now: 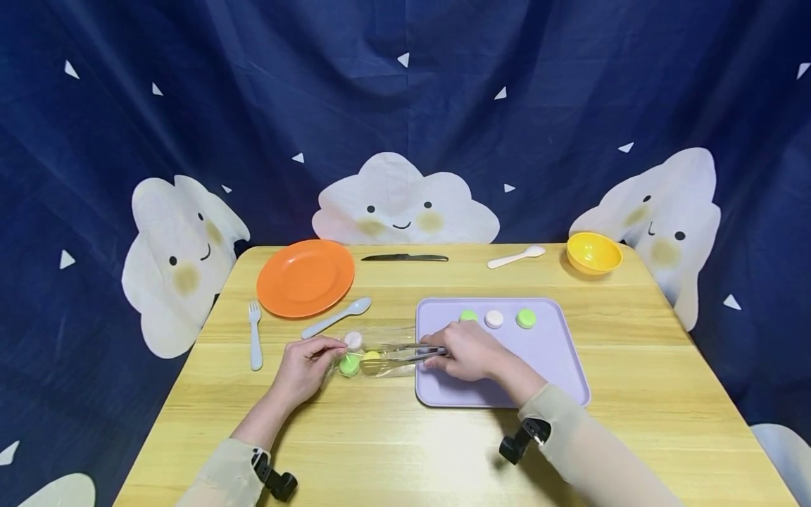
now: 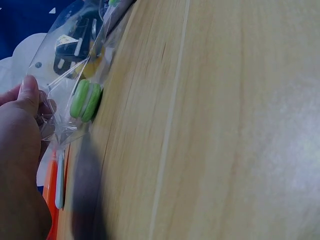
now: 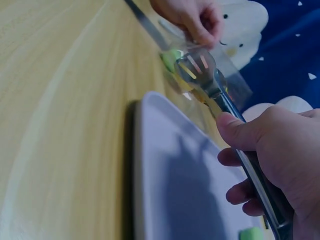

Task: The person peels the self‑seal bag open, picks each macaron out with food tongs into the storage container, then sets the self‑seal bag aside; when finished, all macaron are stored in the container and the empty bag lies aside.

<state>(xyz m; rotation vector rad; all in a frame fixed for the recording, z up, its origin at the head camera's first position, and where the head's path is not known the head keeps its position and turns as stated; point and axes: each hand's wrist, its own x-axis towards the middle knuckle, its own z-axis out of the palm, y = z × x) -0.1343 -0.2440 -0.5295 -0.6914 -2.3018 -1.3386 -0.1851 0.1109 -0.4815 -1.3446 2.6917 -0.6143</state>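
Observation:
My left hand [image 1: 300, 370] pinches the edge of a clear plastic bag [image 2: 50, 65] between thumb and fingers. In the bag are a pale pink macaron [image 1: 353, 341], a green macaron [image 1: 349, 365] and a yellow macaron [image 1: 371, 356]. My right hand [image 1: 469, 350] grips metal tongs [image 3: 250, 172] over the left part of a lilac tray [image 1: 538, 380]. The slotted tips reach into the bag's open end, right at the yellow macaron; I cannot tell whether they still squeeze it. Two green macarons [image 1: 526, 318] and a pale pink one [image 1: 493, 319] sit along the tray's far side.
An orange plate [image 1: 305, 278], a pale blue fork [image 1: 255, 334] and a pale blue spoon [image 1: 336, 318] lie on the left. At the back are a dark knife [image 1: 405, 258], a whitish spoon [image 1: 516, 257] and a yellow bowl [image 1: 593, 253]. A dark blue curtain [image 1: 405, 105] hangs behind the table.

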